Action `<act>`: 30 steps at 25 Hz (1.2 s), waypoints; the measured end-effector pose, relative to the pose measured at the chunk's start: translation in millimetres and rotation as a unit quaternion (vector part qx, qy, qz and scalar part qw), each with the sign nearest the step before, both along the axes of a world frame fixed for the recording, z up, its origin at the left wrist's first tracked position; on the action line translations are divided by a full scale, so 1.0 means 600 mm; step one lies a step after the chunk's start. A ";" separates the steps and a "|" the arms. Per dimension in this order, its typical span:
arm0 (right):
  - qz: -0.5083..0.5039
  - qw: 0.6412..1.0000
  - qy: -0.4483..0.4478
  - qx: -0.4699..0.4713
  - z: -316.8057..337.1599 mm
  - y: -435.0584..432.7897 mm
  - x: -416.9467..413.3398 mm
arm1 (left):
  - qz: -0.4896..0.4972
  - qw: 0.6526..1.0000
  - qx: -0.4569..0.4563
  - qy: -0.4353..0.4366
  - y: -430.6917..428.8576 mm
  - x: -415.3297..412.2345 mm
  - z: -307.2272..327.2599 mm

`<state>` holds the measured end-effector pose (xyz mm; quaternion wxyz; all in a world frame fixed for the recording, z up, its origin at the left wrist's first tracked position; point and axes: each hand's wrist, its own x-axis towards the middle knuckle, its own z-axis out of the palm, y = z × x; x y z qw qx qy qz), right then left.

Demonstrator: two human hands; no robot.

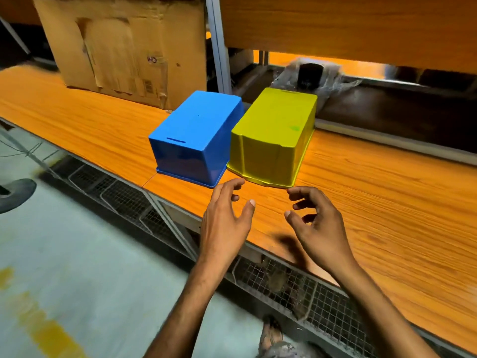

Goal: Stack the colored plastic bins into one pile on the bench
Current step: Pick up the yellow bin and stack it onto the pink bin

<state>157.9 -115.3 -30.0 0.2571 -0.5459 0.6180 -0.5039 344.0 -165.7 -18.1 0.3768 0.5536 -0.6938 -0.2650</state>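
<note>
Two plastic bins stand upside down, side by side, on the orange wooden bench (pixel 387 202). The blue bin (pixel 196 133) is on the left and the yellow bin (pixel 276 133) on the right, their rims nearly touching. My left hand (pixel 224 218) hovers open just in front of the gap between them, fingertips close to the yellow bin's near left corner. My right hand (pixel 317 223) hovers open in front of the yellow bin's near right corner, fingers curled. Neither hand touches a bin.
A large cardboard box (pixel 124 47) leans at the back left of the bench. Behind the bins stand a metal post (pixel 219 47) and a lower shelf with a dark round can (pixel 311 74) in plastic wrap. Wire mesh runs under the bench's front edge.
</note>
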 end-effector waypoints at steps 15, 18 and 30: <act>-0.196 0.976 -0.073 0.056 -0.053 -0.283 -0.031 | -0.036 0.989 0.135 0.055 -0.349 -0.058 -0.042; -0.213 0.971 -0.090 0.066 -0.065 -0.304 -0.016 | -0.058 0.983 0.160 0.064 -0.386 -0.056 -0.070; -0.213 0.974 -0.026 -0.073 0.054 -0.283 -0.048 | -0.178 0.952 0.064 0.243 -0.409 -0.060 0.034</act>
